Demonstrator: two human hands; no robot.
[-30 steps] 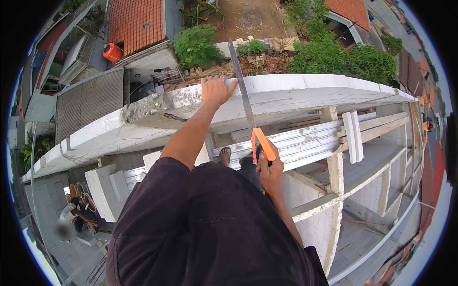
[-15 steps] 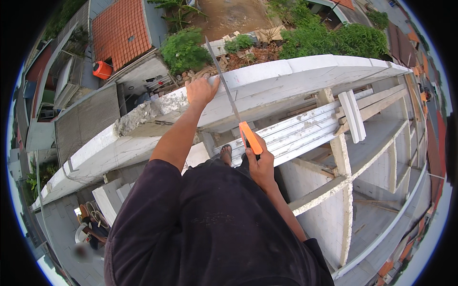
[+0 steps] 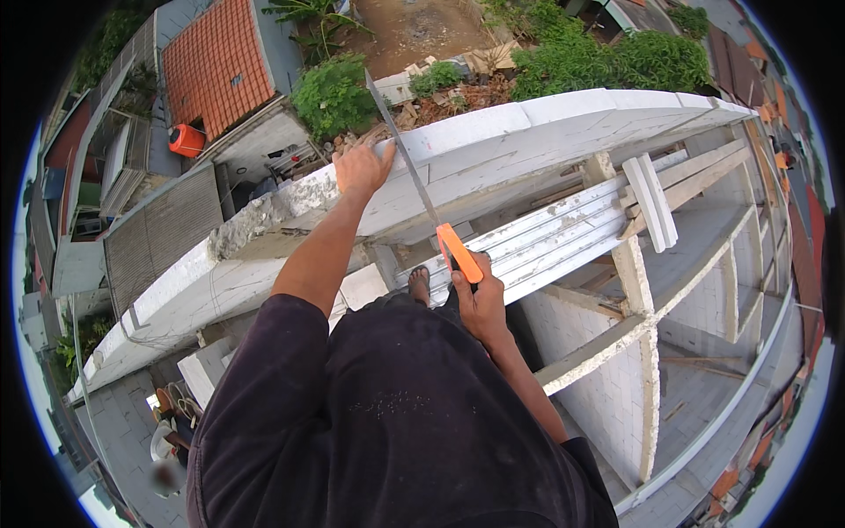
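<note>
A handsaw [image 3: 459, 253] with an orange and black handle is held by my right hand [image 3: 482, 304], the fingers closed around the grip. Its long metal blade [image 3: 407, 154] lies across the top of a white block wall [image 3: 563, 110], and the tip sticks out past the far side. Just left of the blade, my left hand [image 3: 363, 165] rests on the wall's top, fingers bent over the far edge and thumb toward the saw. Whether the teeth have cut into the block cannot be seen.
My bare foot [image 3: 419, 283] is on white ribbed planks [image 3: 537, 238] spanning an open drop. Wooden beams [image 3: 695, 185] and two white strips [image 3: 650, 202] lie at their right end. Unroofed block walls [image 3: 607, 352] stand below. Beyond the wall are rubble and bushes [image 3: 612, 66]. A person [image 3: 172, 440] is lower left.
The whole view has shifted slightly. My left hand still holds the wall top, and the saw stays across it with at most a small movement.
</note>
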